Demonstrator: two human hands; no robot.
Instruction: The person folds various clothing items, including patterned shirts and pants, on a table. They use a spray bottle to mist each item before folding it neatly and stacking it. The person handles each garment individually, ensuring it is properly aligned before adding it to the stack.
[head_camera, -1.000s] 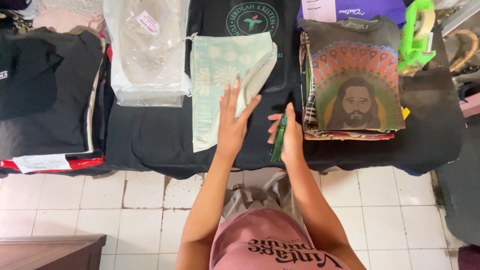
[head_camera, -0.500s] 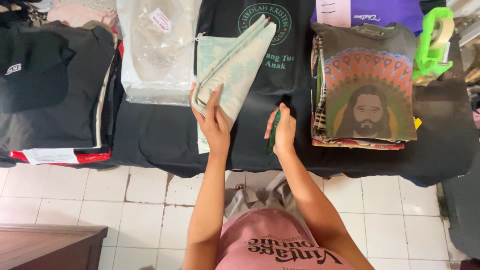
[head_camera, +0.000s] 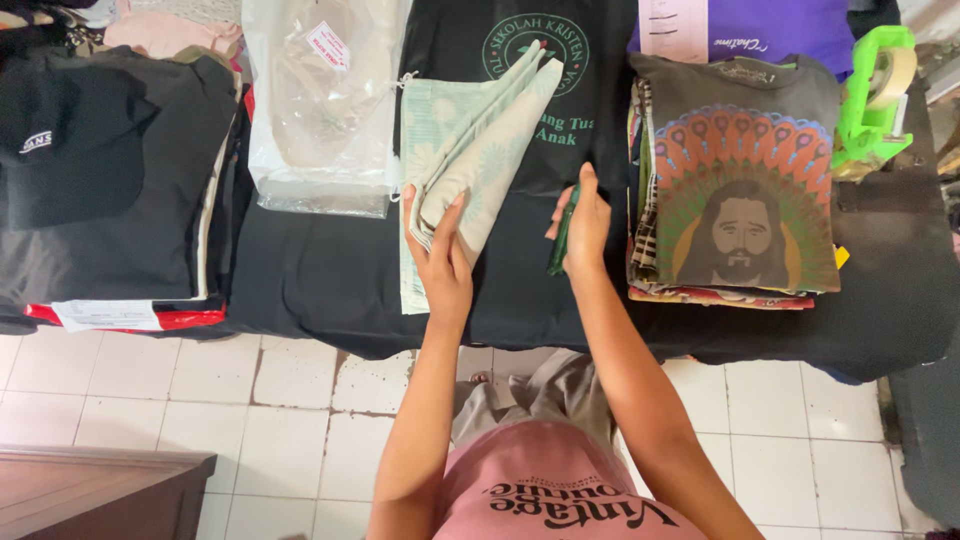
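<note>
A table (head_camera: 330, 290) draped in black cloth stands on a white tiled floor (head_camera: 200, 390). The left hand (head_camera: 440, 250) grips a folded pale green garment (head_camera: 470, 150) mid-table; the right hand (head_camera: 585, 225) curls around a dark green marker (head_camera: 560, 240) beside it.

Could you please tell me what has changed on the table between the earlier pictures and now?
The left hand went from lying flat on the pale green patterned folded cloth to gripping its edge, swinging its top layers up and to the right. The right hand shifted slightly up, still holding the thin dark green stick-like object. The clear plastic bag and stack of printed shirts stayed put.
</note>
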